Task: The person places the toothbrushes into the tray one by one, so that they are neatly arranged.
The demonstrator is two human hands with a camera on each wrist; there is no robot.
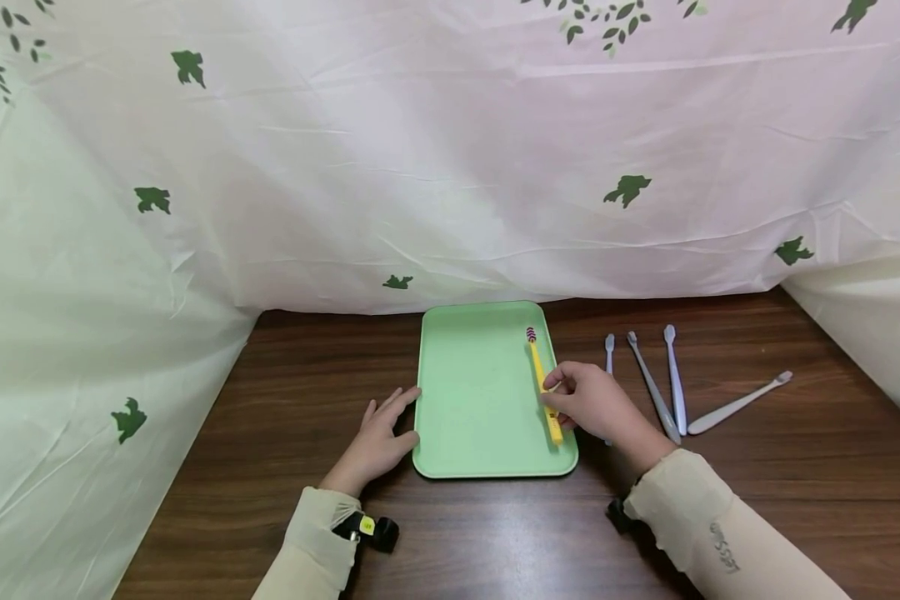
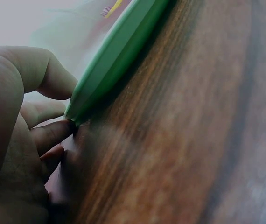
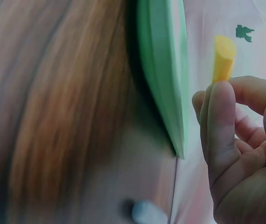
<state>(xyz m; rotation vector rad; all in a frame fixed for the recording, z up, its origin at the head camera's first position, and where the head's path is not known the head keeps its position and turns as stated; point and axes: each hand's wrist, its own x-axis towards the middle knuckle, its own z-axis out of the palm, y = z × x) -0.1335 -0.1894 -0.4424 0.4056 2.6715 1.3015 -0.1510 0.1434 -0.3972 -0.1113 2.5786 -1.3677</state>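
Observation:
A yellow toothbrush [image 1: 537, 367] with dark-and-white striped bristles is over the right side of a green tray [image 1: 480, 457], its head toward the far edge. My right hand [image 1: 588, 400] pinches its handle between thumb and fingers; in the right wrist view the yellow handle end [image 3: 224, 56] sticks out past the fingertips. Whether the brush touches the tray, I cannot tell. At the tray's left edge, my left hand [image 1: 375, 446] rests with fingers spread, thumb and fingertips touching the rim. The left wrist view shows that thumb [image 2: 53, 77] against the green rim [image 2: 109, 70].
Right of the tray, several toothbrushes in pale blue and grey lie on the dark wooden table [image 1: 285, 417]; the farthest right is a grey toothbrush [image 1: 735, 406], lying aslant. My right forearm passes near them. A white curtain [image 1: 420, 167] with green leaf shapes hangs behind and at both sides.

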